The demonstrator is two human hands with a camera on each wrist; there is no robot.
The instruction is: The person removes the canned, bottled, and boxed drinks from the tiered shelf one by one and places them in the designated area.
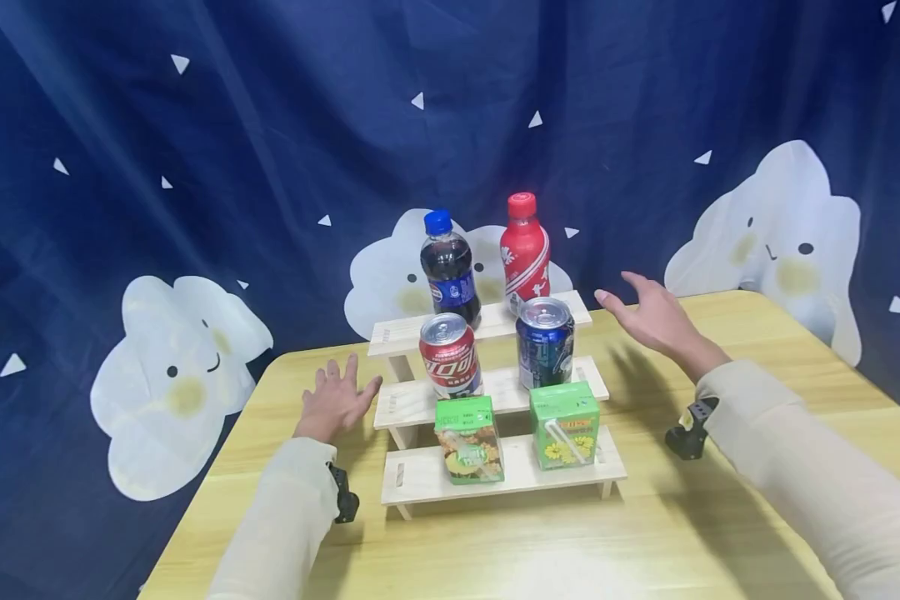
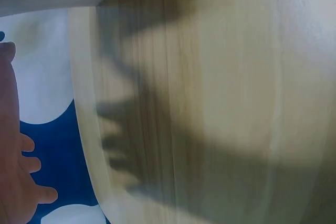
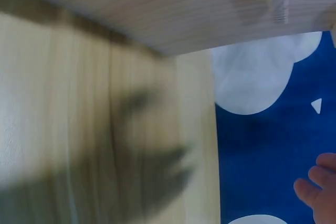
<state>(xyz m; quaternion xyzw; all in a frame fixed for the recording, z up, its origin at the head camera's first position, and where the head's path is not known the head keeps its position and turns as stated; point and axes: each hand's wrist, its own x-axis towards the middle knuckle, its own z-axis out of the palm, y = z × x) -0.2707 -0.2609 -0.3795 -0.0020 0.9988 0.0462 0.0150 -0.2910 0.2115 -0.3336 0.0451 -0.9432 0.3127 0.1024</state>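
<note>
A three-tier wooden stand [image 1: 420,490] holds drinks in pairs. On its top step are a cola bottle with a blue cap [image 1: 450,271] and a red bottle [image 1: 525,254]. The middle step bears a red can [image 1: 450,358] and a dark blue can [image 1: 545,346]. Two green drink cartons, a left one [image 1: 470,442] and a right one [image 1: 566,427], stand on the lowest step. My left hand [image 1: 335,402] hovers left of the stand with spread fingers, holding nothing. To the right of the top step, my right hand [image 1: 656,312] is raised, thumb apart from the fingers, also holding nothing.
The stand rests on a light wooden table [image 1: 540,550] with rounded far corners. Behind it hangs a dark blue curtain [image 1: 307,108] with white smiling clouds [image 1: 187,392] and small triangles. A black wrist device [image 1: 342,493] is strapped at the left cuff, another device [image 1: 692,429] at the right.
</note>
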